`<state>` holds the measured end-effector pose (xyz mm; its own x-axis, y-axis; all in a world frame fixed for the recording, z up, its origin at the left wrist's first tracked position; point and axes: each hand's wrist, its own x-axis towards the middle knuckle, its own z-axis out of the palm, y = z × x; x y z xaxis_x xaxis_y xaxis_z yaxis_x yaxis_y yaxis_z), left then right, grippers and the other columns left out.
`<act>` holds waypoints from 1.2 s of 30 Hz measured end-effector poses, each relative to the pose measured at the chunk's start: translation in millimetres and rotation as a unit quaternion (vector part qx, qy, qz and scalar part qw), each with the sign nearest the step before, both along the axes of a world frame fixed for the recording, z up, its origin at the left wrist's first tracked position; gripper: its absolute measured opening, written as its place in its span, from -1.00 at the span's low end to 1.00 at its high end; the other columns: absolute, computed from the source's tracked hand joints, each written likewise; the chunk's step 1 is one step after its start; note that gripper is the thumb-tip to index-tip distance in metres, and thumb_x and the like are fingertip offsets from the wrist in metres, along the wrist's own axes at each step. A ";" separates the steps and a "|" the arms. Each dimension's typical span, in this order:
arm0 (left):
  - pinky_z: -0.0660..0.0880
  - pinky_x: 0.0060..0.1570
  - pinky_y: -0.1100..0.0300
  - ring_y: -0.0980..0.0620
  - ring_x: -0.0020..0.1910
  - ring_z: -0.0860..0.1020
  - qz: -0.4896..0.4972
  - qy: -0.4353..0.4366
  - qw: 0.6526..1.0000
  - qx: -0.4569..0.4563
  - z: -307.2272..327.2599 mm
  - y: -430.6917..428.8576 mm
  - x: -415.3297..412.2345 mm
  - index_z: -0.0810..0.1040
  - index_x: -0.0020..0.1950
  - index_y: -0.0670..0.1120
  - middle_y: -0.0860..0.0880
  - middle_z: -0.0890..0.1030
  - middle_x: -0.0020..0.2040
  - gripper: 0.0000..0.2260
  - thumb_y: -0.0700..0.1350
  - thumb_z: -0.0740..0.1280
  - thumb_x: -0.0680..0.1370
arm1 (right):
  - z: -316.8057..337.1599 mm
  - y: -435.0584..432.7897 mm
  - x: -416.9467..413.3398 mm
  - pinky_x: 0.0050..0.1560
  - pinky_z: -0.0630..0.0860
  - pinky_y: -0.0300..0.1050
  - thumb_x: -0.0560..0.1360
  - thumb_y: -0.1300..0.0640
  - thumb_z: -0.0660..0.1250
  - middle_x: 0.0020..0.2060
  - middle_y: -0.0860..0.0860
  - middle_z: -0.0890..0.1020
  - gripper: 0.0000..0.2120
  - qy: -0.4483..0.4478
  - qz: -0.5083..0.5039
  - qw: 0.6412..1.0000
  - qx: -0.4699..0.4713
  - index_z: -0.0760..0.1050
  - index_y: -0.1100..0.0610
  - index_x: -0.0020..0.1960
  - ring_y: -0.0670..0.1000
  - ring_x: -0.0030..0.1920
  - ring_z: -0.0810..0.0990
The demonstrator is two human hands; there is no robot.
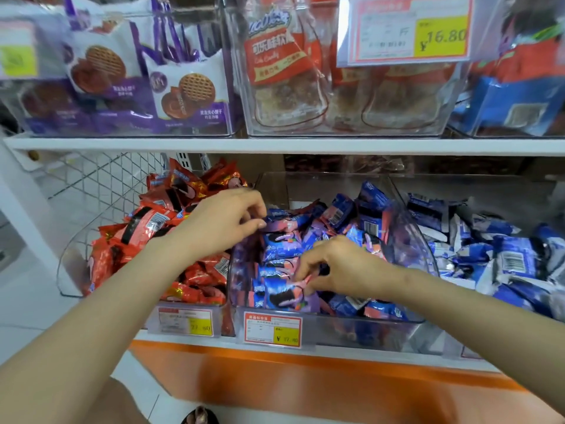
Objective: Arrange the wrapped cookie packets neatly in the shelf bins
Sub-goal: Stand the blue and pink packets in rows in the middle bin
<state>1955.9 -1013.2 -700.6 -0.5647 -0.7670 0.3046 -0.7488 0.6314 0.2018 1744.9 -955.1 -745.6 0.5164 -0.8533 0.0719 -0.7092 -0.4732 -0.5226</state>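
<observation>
White shelf unit (275, 145), three clear bins on lower level. Mid bin (406, 240): heaped w/ blue-pink cookie packets (281, 240), jumbled. Red packets (146, 221) in left bin, blue-white packets (504, 258) in right. Over mid bin: left hand (223, 218) pinching blue packet (276, 214) at back-left; right hand (345, 267) gripping pink-ended packet (301, 281) nr front.

Shiny red cookie packets (159, 228) carry black bands and white barcodes. Beside them lie blue-and-pink cookie packets (284, 240), then blue-and-white cookie packets (504, 261). The price tags (273, 329) are white, red-bordered, with yellow patches. The base panel (305, 381) is orange.
</observation>
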 end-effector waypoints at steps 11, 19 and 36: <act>0.19 -0.05 0.25 0.11 0.13 0.40 -0.031 -0.047 0.998 0.003 -10.4 6.0 13.4 0.53 0.06 -0.01 0.08 0.51 0.03 -0.86 -0.05 0.34 0.52 | -11.5 -17.6 25.5 -0.10 0.51 -0.24 0.40 0.23 0.47 -0.19 0.01 0.68 -0.92 0.036 0.045 0.993 0.106 0.62 0.16 -0.12 -0.15 -0.23 0.56; 0.25 -0.04 0.26 0.10 0.10 0.40 -0.031 -0.048 0.998 -0.005 -12.7 -0.1 10.4 0.52 0.07 0.00 0.09 0.50 0.03 -0.85 -0.02 0.33 0.53 | 10.9 -43.6 9.1 -0.10 0.39 -0.24 0.43 0.11 0.43 -0.12 -0.07 0.69 -0.86 0.155 -0.104 0.982 -0.030 0.66 0.00 -0.02 -0.22 -0.15 0.55; 0.25 0.13 0.15 0.01 0.20 0.40 0.019 -0.039 0.998 -0.036 -21.0 -14.5 -0.2 0.51 0.12 0.00 0.04 0.53 0.16 -0.82 -0.04 0.31 0.53 | 3.3 -47.2 4.4 -0.26 0.35 -0.42 0.44 0.08 0.44 -0.29 -0.14 0.66 -0.95 0.098 -0.093 0.989 -0.066 0.65 0.04 -0.15 -0.19 -0.25 0.55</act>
<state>1955.7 -1027.8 -721.6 -0.5601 -0.7656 0.3165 -0.7835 0.6136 0.0976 1749.3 -1002.3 -742.3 0.3659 -0.9249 0.1035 -0.8723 -0.3796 -0.3082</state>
